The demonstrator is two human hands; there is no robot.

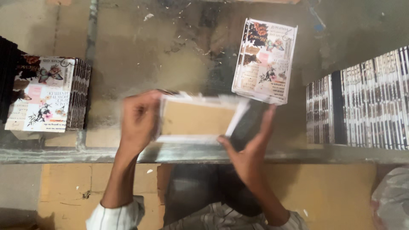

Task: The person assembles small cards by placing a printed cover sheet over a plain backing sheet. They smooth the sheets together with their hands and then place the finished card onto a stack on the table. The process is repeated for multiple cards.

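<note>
The left hand is gripping the left end of a flat rectangular brown cardboard panel with white paper edges, its fingers curled around that end so their tips are hiding behind the card. The right hand is meeting the same panel at its lower right corner, the thumb pressing against the bottom edge while the other fingers are stretching out nearly straight behind a loose white flap; whether those fingers are pinching anything is blurred and cannot be told. The panel is hovering just above the near edge of the scuffed glass-topped work table, between the two hands. One stack of floral printed covers with butterflies is lying on the table beyond the right hand, near but apart. A second stack of the same covers is sitting well to the left. One long row of stacked booklets showing striped spines is filling the right side
</note>
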